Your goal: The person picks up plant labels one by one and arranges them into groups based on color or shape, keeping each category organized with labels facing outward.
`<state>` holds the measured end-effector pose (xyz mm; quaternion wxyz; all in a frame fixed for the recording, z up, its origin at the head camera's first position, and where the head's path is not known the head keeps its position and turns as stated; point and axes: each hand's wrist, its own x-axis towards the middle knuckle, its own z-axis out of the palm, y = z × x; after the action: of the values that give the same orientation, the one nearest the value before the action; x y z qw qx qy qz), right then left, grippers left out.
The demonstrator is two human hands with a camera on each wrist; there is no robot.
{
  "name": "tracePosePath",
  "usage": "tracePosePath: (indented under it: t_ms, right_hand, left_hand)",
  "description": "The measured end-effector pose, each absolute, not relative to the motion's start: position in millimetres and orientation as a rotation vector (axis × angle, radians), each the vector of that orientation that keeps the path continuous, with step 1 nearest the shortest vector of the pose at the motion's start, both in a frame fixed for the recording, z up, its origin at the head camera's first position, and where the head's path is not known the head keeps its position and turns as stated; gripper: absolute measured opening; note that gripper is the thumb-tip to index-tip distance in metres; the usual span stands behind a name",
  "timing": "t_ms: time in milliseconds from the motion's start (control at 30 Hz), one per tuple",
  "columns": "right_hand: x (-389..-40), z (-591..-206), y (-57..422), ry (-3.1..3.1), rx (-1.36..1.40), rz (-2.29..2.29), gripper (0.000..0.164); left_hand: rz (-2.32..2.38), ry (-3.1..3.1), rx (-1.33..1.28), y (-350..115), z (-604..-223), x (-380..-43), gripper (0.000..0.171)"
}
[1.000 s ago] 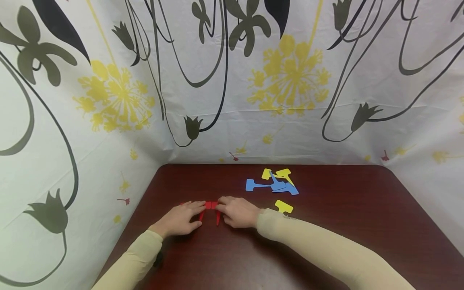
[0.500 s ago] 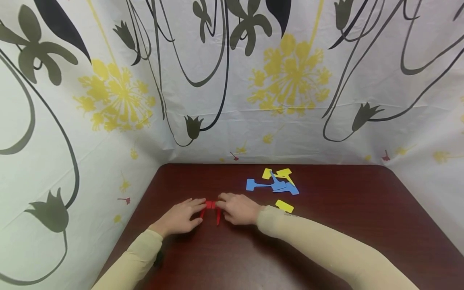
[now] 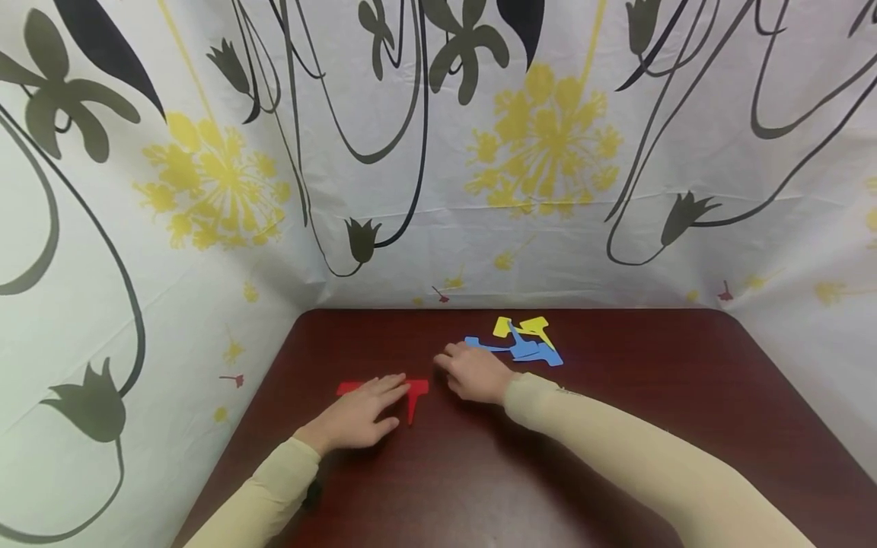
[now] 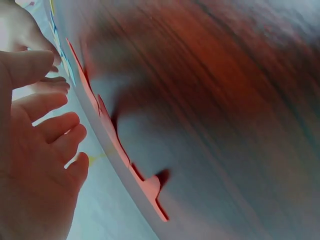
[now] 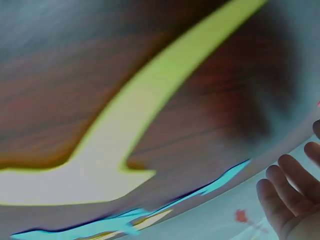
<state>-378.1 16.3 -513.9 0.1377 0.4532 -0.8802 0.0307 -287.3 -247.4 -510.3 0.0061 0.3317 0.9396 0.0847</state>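
Red T-shaped plant labels (image 3: 416, 387) lie in a row at the left of the table, heads lined up. My left hand (image 3: 359, 415) hovers over the middle of the row, fingers extended, hiding part of it. The left wrist view shows the row of red labels (image 4: 116, 134) beside the loosely bent fingers, nothing gripped. My right hand (image 3: 476, 373) is just in front of a blue T-shaped label (image 3: 473, 342), fingers relaxed with nothing visible in them. A yellow T-shaped label (image 5: 135, 110) lies close to the right wrist camera; the right sleeve hides it in the head view.
At the back of the dark wooden table (image 3: 617, 426), overlapping blue labels (image 3: 526, 350) lie by two yellow labels (image 3: 535, 325). A white patterned cloth (image 3: 425, 175) hangs behind and along the sides.
My right hand has left the red labels and moved right and back toward the blue ones, its sleeve now covering the near yellow label. My left hand has shifted slightly right over the row.
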Motion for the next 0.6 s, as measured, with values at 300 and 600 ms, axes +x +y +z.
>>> tracePosePath:
  t_ms: [300,600]
  right_hand:
    - [-400.8,-516.1,54.9,-2.629,1.104,-0.021,0.033]
    - [-408.0,-521.0,78.9,-2.665,0.974,-0.091,0.026]
  left_hand:
    - [0.208,2.935,1.161,-237.4,-513.9,-283.6,0.068]
    - [0.133,2.909,1.135,-229.2,-515.5,-279.9,0.077]
